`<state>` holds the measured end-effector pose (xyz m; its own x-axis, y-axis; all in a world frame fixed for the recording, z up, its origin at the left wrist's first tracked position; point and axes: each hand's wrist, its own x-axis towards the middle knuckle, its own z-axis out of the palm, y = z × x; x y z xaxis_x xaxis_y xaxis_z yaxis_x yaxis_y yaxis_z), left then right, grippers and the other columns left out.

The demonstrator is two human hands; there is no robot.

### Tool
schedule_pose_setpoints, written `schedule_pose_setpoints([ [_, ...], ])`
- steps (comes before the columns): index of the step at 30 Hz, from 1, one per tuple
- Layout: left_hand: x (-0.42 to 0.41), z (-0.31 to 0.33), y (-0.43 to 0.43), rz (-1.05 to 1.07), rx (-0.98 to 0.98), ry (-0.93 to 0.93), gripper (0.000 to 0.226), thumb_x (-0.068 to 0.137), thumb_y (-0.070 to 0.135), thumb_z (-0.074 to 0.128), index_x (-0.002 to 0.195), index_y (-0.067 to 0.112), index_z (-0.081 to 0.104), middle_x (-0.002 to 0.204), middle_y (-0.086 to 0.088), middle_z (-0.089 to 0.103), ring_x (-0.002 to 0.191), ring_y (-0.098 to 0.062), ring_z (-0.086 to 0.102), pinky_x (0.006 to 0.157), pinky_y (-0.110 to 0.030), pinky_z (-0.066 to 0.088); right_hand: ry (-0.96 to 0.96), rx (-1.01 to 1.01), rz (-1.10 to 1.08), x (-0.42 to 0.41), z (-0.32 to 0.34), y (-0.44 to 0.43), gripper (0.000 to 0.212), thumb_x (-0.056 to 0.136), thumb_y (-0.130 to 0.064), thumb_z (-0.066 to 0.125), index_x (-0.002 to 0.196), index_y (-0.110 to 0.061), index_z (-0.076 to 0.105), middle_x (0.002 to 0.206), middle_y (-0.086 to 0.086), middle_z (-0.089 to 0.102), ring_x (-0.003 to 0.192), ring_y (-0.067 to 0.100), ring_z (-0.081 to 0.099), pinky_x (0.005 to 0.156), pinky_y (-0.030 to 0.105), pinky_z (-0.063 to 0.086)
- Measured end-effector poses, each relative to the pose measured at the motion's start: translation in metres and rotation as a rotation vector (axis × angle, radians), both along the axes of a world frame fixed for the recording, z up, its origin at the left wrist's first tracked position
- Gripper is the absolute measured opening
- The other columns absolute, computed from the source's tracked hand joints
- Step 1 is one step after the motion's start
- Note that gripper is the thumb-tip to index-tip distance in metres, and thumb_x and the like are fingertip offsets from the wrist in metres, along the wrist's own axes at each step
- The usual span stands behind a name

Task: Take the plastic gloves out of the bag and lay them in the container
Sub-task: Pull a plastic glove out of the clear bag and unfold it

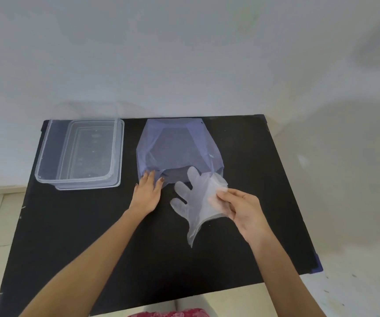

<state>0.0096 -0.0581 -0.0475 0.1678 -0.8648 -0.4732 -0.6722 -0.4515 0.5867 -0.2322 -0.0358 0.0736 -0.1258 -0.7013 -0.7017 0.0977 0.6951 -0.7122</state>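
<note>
Pinching the plastic glove (197,202) at centre frame between my right hand (241,209) fingers | left hand (146,194) flat, fingers spread on bag (177,147) mouth | container (79,152) upper left, on black table (264,179).

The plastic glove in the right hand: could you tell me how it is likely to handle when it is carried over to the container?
The plastic glove probably stays floppy: it droops below the right hand. It looks very light, being thin and see-through, so it may flutter. It may crumple rather than lie flat in the container.
</note>
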Motion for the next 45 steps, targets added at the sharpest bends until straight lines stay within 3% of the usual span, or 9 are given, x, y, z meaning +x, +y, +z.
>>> schedule_pose_setpoints([
  [2, -0.014, 0.023, 0.019, 0.153, -0.082, 0.13, 0.056, 0.1, 0.045, 0.03, 0.151, 0.025, 0.022, 0.157, -0.011, 0.03, 0.14, -0.032, 0.035, 0.114, -0.049, 0.031, -0.006, -0.009, 0.004, 0.004, 0.009, 0.003, 0.024, 0.081, -0.012, 0.076, 0.105, -0.012, 0.071, 0.106, 0.007, 0.072, 0.098, 0.022, 0.07, 0.077, 0.031, 0.061],
  [4, -0.028, 0.047, 0.045, 0.261, -0.115, 0.247, 0.048, 0.102, 0.04, 0.033, 0.147, 0.026, 0.03, 0.125, -0.005, 0.059, 0.11, -0.018, 0.059, 0.095, -0.033, 0.049, -0.026, -0.014, -0.009, 0.011, 0.016, 0.004, 0.024, 0.081, -0.011, 0.075, 0.105, -0.013, 0.071, 0.105, 0.007, 0.072, 0.098, 0.021, 0.07, 0.074, 0.028, 0.061],
  [6, -0.038, 0.068, 0.069, 0.374, -0.038, 0.407, 0.04, 0.102, 0.037, 0.034, 0.141, 0.028, 0.038, 0.099, 0.006, 0.06, 0.086, -0.005, 0.058, 0.081, -0.022, 0.048, -0.053, -0.02, -0.034, 0.02, 0.023, 0.006, 0.022, 0.081, -0.009, 0.075, 0.102, -0.012, 0.071, 0.103, 0.008, 0.072, 0.096, 0.02, 0.071, 0.07, 0.026, 0.06],
  [13, -0.04, 0.116, 0.119, 0.801, 0.374, 1.316, 0.037, 0.095, 0.041, 0.053, 0.13, 0.042, 0.039, 0.12, -0.029, 0.06, 0.096, -0.044, 0.069, 0.085, -0.051, 0.056, -0.112, -0.066, -0.051, 0.049, 0.036, 0.02, 0.018, 0.08, -0.008, 0.076, 0.097, -0.014, 0.074, 0.099, 0.006, 0.075, 0.094, 0.019, 0.073, 0.078, 0.031, 0.061],
  [18, -0.025, 0.131, 0.131, 0.954, 0.389, 1.527, 0.036, 0.091, 0.02, 0.062, 0.126, 0.021, 0.053, 0.105, -0.034, 0.068, 0.1, -0.043, 0.068, 0.076, -0.049, 0.059, -0.141, -0.078, -0.01, 0.058, 0.041, 0.026, 0.016, 0.079, -0.006, 0.076, 0.094, -0.011, 0.075, 0.099, 0.009, 0.076, 0.094, 0.02, 0.074, 0.083, 0.035, 0.06],
  [22, -0.011, 0.133, 0.13, 0.919, 0.117, 1.404, 0.038, 0.09, -0.002, 0.056, 0.124, 0.015, 0.061, 0.118, -0.018, 0.068, 0.097, -0.027, 0.072, 0.07, -0.035, 0.062, -0.124, -0.122, 0.096, 0.054, 0.053, 0.023, 0.015, 0.079, -0.005, 0.076, 0.094, -0.008, 0.075, 0.098, 0.01, 0.077, 0.091, 0.019, 0.075, 0.081, 0.033, 0.061],
  [29, -0.016, 0.143, 0.142, 0.776, -0.089, 1.033, 0.037, 0.085, -0.004, 0.064, 0.117, 0.015, 0.07, 0.126, 0.0, 0.063, 0.114, -0.022, 0.062, 0.099, -0.046, 0.05, 0.02, -0.252, 0.278, 0.041, 0.054, 0.022, 0.021, 0.081, -0.011, 0.076, 0.102, -0.01, 0.074, 0.101, 0.007, 0.076, 0.094, 0.02, 0.074, 0.086, 0.036, 0.059],
  [34, -0.04, 0.112, 0.159, 0.786, -0.184, 0.784, 0.048, 0.083, 0.0, 0.069, 0.123, 0.027, 0.065, 0.127, 0.006, 0.06, 0.108, -0.012, 0.061, 0.105, -0.042, 0.045, 0.17, -0.236, 0.287, 0.031, 0.011, 0.032, 0.009, 0.08, -0.006, 0.075, 0.086, -0.013, 0.074, 0.09, 0.01, 0.075, 0.084, 0.023, 0.074, 0.068, 0.03, 0.059],
  [45, -0.077, 0.031, 0.179, 0.78, -0.022, 0.512, 0.056, 0.086, -0.002, 0.063, 0.136, 0.021, 0.054, 0.114, 0.006, 0.061, 0.08, -0.005, 0.057, 0.063, -0.013, 0.045, 0.331, 0.002, 0.343, 0.005, -0.091, 0.06, 0.018, 0.082, -0.007, 0.072, 0.076, -0.023, 0.068, 0.089, 0.004, 0.072, 0.085, 0.019, 0.07, 0.081, 0.038, 0.06],
])
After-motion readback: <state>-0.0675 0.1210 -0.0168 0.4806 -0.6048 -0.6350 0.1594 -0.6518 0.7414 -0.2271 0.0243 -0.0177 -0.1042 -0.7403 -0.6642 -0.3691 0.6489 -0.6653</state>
